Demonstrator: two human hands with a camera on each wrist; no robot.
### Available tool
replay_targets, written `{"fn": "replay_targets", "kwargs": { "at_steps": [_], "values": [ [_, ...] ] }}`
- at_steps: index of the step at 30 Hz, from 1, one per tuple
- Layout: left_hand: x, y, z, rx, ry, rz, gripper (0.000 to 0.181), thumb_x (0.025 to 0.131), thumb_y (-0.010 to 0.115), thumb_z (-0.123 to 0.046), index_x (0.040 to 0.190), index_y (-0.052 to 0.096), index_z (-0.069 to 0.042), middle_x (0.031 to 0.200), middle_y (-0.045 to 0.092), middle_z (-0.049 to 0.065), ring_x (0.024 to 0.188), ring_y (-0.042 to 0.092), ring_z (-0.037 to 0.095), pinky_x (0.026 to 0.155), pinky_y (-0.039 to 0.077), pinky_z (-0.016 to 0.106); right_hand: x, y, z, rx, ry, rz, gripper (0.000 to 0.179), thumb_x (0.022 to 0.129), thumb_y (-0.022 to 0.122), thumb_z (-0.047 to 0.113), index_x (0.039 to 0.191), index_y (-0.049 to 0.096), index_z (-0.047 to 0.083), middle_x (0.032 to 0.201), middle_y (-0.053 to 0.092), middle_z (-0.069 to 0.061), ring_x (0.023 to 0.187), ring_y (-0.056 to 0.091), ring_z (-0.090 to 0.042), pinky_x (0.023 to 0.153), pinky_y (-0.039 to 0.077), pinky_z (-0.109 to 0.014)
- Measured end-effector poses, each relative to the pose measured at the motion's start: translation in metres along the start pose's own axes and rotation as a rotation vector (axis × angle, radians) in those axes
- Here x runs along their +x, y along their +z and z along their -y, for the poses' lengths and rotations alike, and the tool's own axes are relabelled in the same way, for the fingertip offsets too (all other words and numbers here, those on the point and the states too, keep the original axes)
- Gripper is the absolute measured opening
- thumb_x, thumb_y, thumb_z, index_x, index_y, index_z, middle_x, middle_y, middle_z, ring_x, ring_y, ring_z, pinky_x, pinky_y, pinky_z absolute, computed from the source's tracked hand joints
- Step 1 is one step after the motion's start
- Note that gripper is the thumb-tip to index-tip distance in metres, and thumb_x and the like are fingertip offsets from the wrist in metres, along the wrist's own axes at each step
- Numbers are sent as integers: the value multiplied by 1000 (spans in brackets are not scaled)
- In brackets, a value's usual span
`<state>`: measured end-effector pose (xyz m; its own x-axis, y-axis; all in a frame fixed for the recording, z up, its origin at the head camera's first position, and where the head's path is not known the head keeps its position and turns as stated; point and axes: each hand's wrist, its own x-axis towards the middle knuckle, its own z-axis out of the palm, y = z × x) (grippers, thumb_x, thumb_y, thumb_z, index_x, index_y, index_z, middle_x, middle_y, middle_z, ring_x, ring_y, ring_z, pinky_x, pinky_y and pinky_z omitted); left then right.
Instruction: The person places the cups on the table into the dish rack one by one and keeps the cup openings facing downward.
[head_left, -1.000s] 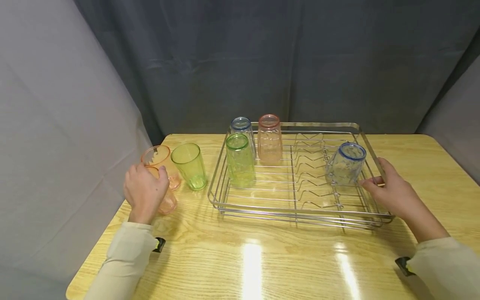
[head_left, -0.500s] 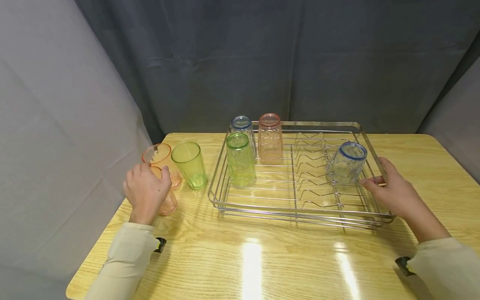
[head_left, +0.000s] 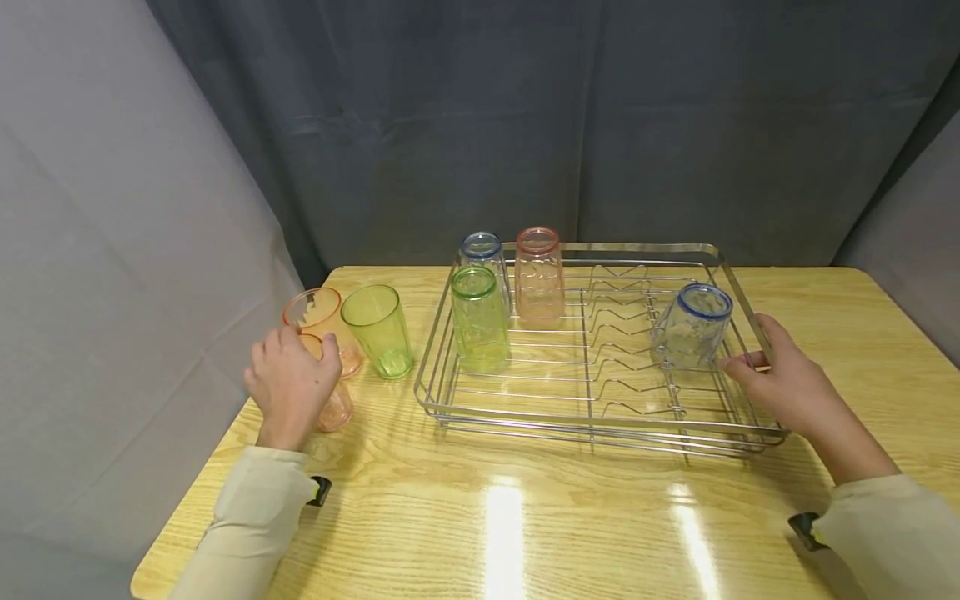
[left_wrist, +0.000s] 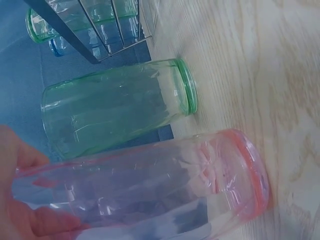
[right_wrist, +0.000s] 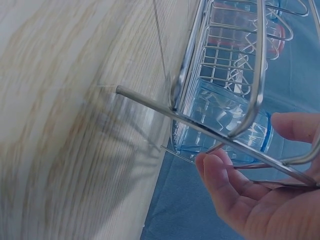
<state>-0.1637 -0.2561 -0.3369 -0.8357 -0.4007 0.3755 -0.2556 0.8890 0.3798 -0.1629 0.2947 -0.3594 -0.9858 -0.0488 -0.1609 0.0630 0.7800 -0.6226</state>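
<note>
My left hand (head_left: 291, 385) holds an orange-tinted drinking glass (head_left: 335, 410) near its rim. In the left wrist view the glass (left_wrist: 150, 190) stands on the table with fingers at its mouth. Behind it is a second orange glass (head_left: 318, 307), and a green glass (head_left: 381, 333) stands to the right, both mouth up. On the right, my right hand (head_left: 783, 383) grips the side rail of a wire dish rack (head_left: 600, 422). Closest to that hand, inside the rack, a blue-rimmed glass (head_left: 692, 329) leans upside down.
At the rack's left end, a green glass (head_left: 482, 325), a blue-rimmed glass (head_left: 483, 247) and a pink glass (head_left: 540, 283) sit upside down. Wavy wire dividers (head_left: 622, 350) run down its middle. A wooden table (head_left: 585, 517) bears everything, with a dark curtain (head_left: 465, 125) behind.
</note>
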Motion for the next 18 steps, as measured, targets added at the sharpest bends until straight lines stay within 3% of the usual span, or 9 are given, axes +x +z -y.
{"fn": "replay_targets", "kwargs": {
  "at_steps": [11, 18],
  "values": [
    [0, 0, -1, 18, 19, -6, 56, 95, 46, -46, 121, 57, 3, 121, 60, 23, 114, 48, 46, 88, 39, 66, -1, 0, 0, -8, 0, -1, 94, 103, 38, 51, 153, -19, -4, 136, 43, -42, 119, 45, -63, 81, 46, -64],
    [1, -2, 0, 73, 49, 48, 58, 95, 46, -49, 126, 56, 0, 120, 60, 25, 108, 52, 49, 80, 43, 68, -1, 0, 0, -1, -1, -3, 94, 103, 38, 51, 153, -19, -3, 137, 43, -43, 120, 44, -63, 82, 45, -66]
  ]
}}
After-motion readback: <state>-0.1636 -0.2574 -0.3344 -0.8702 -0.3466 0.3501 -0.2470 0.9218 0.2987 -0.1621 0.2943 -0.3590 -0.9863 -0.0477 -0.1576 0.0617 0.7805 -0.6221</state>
